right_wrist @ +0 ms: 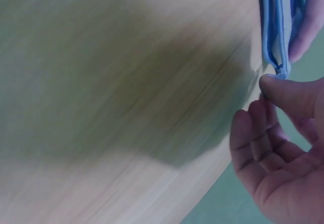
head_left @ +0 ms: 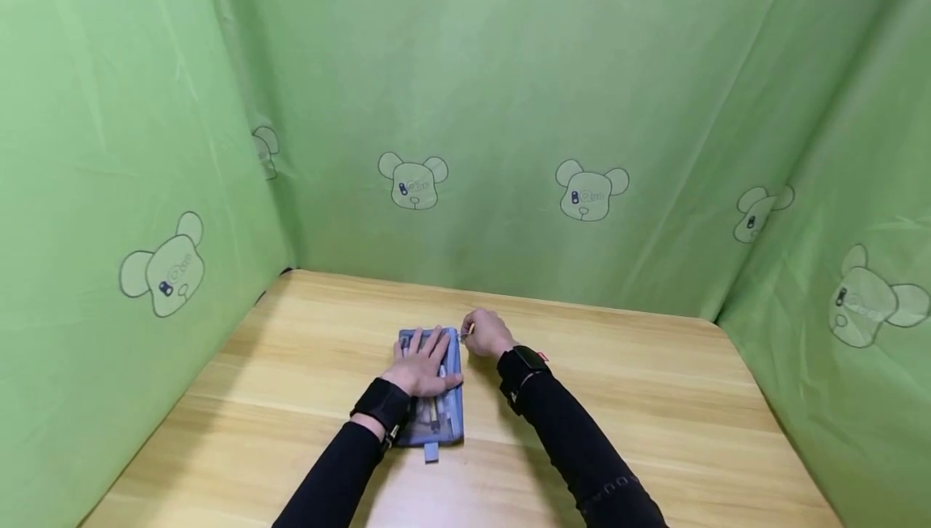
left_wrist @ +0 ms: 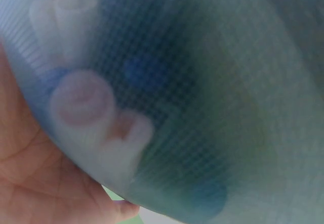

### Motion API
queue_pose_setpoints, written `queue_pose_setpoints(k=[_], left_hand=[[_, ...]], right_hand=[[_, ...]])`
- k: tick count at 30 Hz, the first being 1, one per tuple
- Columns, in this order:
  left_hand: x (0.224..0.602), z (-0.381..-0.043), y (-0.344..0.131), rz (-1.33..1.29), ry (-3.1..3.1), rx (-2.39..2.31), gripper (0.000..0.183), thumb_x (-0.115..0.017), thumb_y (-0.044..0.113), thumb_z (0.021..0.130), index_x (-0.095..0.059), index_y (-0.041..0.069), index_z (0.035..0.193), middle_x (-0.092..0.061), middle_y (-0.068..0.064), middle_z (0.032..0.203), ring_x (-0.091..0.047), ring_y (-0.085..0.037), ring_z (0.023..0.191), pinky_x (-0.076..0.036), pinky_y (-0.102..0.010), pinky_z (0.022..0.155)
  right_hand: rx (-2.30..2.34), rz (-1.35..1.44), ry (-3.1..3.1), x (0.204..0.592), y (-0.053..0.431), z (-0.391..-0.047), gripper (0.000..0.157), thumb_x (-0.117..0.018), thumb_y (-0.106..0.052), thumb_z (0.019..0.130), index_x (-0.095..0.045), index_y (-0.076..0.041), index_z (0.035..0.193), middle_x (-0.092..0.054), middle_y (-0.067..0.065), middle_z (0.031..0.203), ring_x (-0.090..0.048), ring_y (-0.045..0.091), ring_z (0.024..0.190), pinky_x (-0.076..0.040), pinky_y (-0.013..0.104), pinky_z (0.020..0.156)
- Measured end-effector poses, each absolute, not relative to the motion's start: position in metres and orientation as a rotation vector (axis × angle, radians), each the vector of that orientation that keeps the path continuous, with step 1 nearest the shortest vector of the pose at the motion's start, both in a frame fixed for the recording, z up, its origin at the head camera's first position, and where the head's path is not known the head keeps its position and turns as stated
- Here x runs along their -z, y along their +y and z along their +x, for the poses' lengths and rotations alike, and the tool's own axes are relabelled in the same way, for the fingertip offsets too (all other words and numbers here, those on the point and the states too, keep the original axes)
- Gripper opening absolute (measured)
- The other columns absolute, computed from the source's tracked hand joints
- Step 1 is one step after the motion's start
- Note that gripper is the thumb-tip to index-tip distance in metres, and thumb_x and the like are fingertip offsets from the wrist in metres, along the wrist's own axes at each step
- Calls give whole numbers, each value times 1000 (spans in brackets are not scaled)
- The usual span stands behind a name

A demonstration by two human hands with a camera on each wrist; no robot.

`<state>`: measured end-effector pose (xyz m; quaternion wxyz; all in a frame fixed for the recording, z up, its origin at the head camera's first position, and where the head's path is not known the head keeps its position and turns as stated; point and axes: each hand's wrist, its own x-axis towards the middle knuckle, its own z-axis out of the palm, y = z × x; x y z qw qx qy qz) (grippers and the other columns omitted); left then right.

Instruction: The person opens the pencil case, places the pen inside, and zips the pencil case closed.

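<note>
A blue mesh pencil case (head_left: 452,415) lies on the table, with pens showing through its see-through top. Spread flat across it is my left hand (head_left: 420,370), fingers straight and thumb reaching over the right edge. The left wrist view is filled by the mesh (left_wrist: 243,107), blurred pen ends behind it and my palm (left_wrist: 35,153) alongside. My right hand (head_left: 489,334), at the case's far right corner, pinches the zipper pull between thumb and forefinger. In the right wrist view the blue zipper (right_wrist: 277,27) runs down to those fingertips (right_wrist: 271,86), which mostly hide the pull.
The wooden table (head_left: 640,415) extends on both sides of the case. Green cloth walls (head_left: 502,91) printed with bear heads enclose the table at the back, left and right. A fabric tab (head_left: 431,453) sticks out from the case's near end.
</note>
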<state>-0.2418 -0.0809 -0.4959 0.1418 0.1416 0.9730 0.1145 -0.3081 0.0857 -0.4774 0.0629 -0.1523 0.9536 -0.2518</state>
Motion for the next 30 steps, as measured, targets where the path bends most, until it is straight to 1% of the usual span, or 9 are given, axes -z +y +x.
queue_pose_setpoints(k=[1, 4, 6, 9, 13, 15, 19, 24, 30], left_hand=[[496, -241, -81, 406, 2805, -322, 83, -44, 60, 100, -14, 18, 165, -8, -6, 174, -4, -41, 160, -9, -72, 123], [492, -237, -80, 399, 2823, -298, 81, -45, 61, 100, -19, 19, 164, -13, -6, 173, -8, -40, 160, -12, -71, 122], [489, -236, -79, 398, 2823, -289, 79, -45, 60, 100, -21, 20, 164, -14, -6, 173, -8, -40, 160, -13, -71, 122], [496, -242, -80, 407, 2823, -300, 81, -44, 63, 99, -20, 21, 164, -14, -7, 173, -8, -42, 159, -12, -73, 121], [513, -252, -80, 394, 2818, -306, 78, -40, 64, 100, -16, 26, 164, -8, -4, 174, -2, -41, 160, -7, -73, 122], [517, -254, -79, 377, 2814, -291, 72, -36, 59, 103, -15, 28, 164, -7, -1, 174, 0, -38, 160, -5, -71, 123], [522, -258, -79, 362, 2827, -276, 60, -32, 47, 107, -22, 28, 163, -13, 1, 173, -4, -37, 161, -7, -70, 124], [522, -259, -78, 342, 2821, -272, 59, -31, 44, 107, -22, 30, 163, -12, 3, 173, -2, -36, 161, -5, -70, 124], [522, -260, -76, 324, 2804, -290, 58, -30, 44, 107, -21, 32, 163, -12, 3, 173, -2, -34, 161, -4, -69, 124]], right_hand=[[751, -492, 2898, 478, 86, -308, 15, -69, 4, 81, -77, -7, 88, -71, 7, 91, -57, 19, 76, -43, 27, 62], [733, -583, 2924, 480, 86, -308, 15, -68, 3, 85, -79, -6, 91, -74, 6, 87, -62, 18, 77, -50, 30, 70], [723, -623, 2934, 481, 86, -307, 17, -67, 3, 87, -79, -6, 93, -75, 6, 88, -64, 18, 79, -53, 32, 74], [711, -654, 2944, 480, 85, -307, 21, -64, 5, 86, -80, -4, 96, -76, 7, 90, -66, 20, 82, -55, 35, 78], [706, -693, 2961, 479, 85, -306, 21, -64, 7, 85, -81, -2, 94, -78, 9, 91, -70, 24, 88, -57, 39, 83], [699, -715, 2972, 481, 86, -305, 20, -65, 7, 84, -81, -2, 92, -79, 9, 91, -71, 26, 91, -58, 41, 86], [716, -735, 2967, 484, 86, -303, 21, -64, 8, 85, -82, -2, 91, -80, 11, 93, -72, 27, 94, -58, 42, 88], [754, -733, 2949, 483, 86, -301, 21, -63, 8, 86, -82, -1, 92, -80, 13, 95, -72, 26, 93, -58, 42, 87], [741, -700, 2947, 480, 85, -299, 21, -64, 7, 87, -81, 0, 96, -80, 14, 98, -74, 30, 100, -58, 44, 92]])
